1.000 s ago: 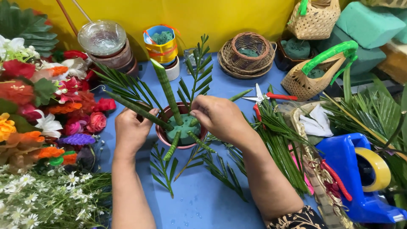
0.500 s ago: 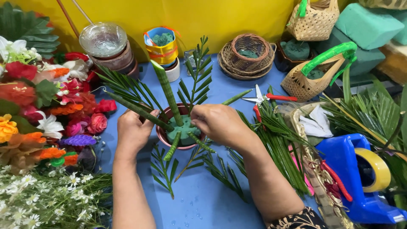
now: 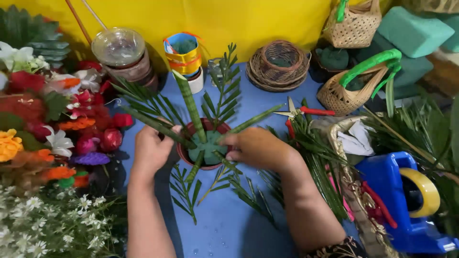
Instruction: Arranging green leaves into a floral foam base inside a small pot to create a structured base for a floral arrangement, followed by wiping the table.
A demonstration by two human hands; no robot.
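Red pot [image 3: 180, 152] on blue tabletop [image 3: 224, 224], left hand [image 3: 152, 148] grip closed on pot rim, right hand [image 3: 258, 147] grip pinching a green leaf [image 3: 224, 162] at the foam block [image 3: 206, 149] inside, scissors [image 3: 301, 112] right of pot

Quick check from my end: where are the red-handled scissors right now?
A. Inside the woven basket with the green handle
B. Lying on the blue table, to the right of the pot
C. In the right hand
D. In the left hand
B. The red-handled scissors lie on the blue table, right of the pot, while the left hand and right hand are both at the pot's green foam.
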